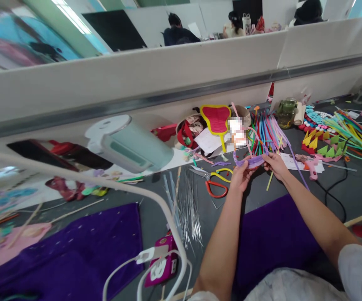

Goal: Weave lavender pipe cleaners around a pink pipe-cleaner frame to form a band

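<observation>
Between my two hands is a purple woven band of pipe cleaners (252,162), with loose purple and pink stems sticking out of it. My left hand (241,177) grips its left end, fingers closed around the lower edge. At the right end, my right hand (275,165) pinches the band, and a long purple stem (296,165) trails past it. Just left of my left hand lie scissors with red and yellow handles (216,188). Behind the band are bundled coloured pipe cleaners (265,129) and a red and yellow fan-shaped piece (216,119).
A pink glue gun (311,165) with a black cord lies at right, near green and yellow spiky pieces (323,146). Thin wires (188,205), a white lamp arm (155,194), a purple power bank (163,261) and a tilted pale green container (133,144) are left. People sit beyond the partition.
</observation>
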Tool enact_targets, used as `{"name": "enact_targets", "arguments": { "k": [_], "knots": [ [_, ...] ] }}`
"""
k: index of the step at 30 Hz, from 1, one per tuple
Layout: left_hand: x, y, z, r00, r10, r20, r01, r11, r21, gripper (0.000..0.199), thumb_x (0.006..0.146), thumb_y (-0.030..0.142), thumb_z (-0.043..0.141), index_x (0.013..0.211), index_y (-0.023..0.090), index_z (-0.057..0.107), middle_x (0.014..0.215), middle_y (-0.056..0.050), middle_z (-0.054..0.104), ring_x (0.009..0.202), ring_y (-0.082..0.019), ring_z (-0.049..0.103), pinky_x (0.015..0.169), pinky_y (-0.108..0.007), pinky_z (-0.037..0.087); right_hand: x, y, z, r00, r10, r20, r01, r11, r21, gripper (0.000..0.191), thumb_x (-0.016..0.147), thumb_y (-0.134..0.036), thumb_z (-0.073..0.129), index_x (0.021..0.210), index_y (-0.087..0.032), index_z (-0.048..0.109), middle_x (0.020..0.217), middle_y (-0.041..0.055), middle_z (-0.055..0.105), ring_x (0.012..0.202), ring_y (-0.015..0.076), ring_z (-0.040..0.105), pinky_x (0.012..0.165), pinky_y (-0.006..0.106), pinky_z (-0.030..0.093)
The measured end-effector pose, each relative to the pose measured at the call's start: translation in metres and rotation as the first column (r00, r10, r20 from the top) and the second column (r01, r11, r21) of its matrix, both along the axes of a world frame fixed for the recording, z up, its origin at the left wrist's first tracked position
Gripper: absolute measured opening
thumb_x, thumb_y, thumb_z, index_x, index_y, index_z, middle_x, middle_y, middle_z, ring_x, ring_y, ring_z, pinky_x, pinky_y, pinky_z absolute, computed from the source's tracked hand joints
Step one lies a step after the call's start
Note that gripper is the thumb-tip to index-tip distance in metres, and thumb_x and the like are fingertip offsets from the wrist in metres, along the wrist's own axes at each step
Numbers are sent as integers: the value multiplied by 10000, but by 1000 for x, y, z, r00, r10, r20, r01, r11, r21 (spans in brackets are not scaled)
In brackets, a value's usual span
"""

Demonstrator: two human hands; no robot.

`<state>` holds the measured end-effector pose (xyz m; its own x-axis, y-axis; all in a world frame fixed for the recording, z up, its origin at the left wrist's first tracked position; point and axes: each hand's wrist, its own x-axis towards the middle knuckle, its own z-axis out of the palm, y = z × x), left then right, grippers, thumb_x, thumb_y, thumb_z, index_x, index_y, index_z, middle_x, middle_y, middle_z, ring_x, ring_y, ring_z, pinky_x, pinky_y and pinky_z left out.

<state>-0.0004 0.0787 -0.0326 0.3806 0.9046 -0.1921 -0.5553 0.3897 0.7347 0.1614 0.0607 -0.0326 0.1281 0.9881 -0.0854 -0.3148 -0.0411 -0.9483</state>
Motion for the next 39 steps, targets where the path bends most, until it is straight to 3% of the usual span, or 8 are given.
{"name": "enact_targets", "arguments": {
  "k": [7,16,21,25,28,31,36,39],
  "knots": [
    [-3,2,-1,996,2,-90,-21,979,-205,339,693,319,770,959,133,674,947,-99,718,749,-184,695,659,-302,595,-5,-4,4,976,-58,210,40,995,87,379,678,-523,705,751,-161,622,512,-57,529,418,58,451,387,168,357],
    [-6,1,10,983,138,-124,-149,985,-88,307,603,190,810,870,103,685,867,-93,722,690,-179,689,568,-268,592,-10,-3,5,983,8,184,-24,996,87,397,709,-568,664,788,-181,621,535,-51,549,404,65,457,392,184,371],
    [-12,8,10,959,271,-76,-277,957,-87,231,641,212,788,837,133,694,875,-65,726,732,-165,690,621,-264,600,1,2,6,969,-217,116,203,972,117,431,760,-606,579,862,-189,619,695,13,629,481,88,485,406,196,375],
    [-16,14,10,948,313,-54,-317,945,-80,225,678,182,762,891,138,702,910,-71,730,781,-173,699,669,-252,595,28,7,4,819,-477,318,422,877,229,347,772,-537,584,852,-201,617,712,16,629,563,126,525,504,227,423],
    [-15,16,10,941,331,-65,-335,939,-76,228,690,167,757,910,136,703,913,-81,733,782,-175,704,676,-237,588,45,9,1,690,-520,504,423,854,303,275,804,-468,546,812,-205,625,713,18,636,653,159,581,640,265,464],
    [-11,15,11,942,330,-67,-334,940,-66,204,705,193,753,892,126,709,935,-96,732,770,-183,705,666,-246,592,49,9,-1,565,-425,708,327,902,281,247,840,-415,508,802,-206,632,731,21,649,683,165,595,678,267,449],
    [-3,12,12,947,320,-37,-322,945,-59,199,738,251,721,876,109,716,1032,-117,713,800,-203,701,660,-286,607,39,10,3,243,-186,952,289,951,111,246,846,-422,552,766,-204,633,762,50,666,728,180,609,640,257,388],
    [0,11,11,954,298,-31,-299,953,-46,210,737,253,718,884,103,716,1030,-121,712,801,-204,698,665,-301,611,34,10,8,168,-99,981,320,947,41,184,855,-324,536,773,-202,646,795,62,679,738,184,617,618,257,353]
  ]
}}
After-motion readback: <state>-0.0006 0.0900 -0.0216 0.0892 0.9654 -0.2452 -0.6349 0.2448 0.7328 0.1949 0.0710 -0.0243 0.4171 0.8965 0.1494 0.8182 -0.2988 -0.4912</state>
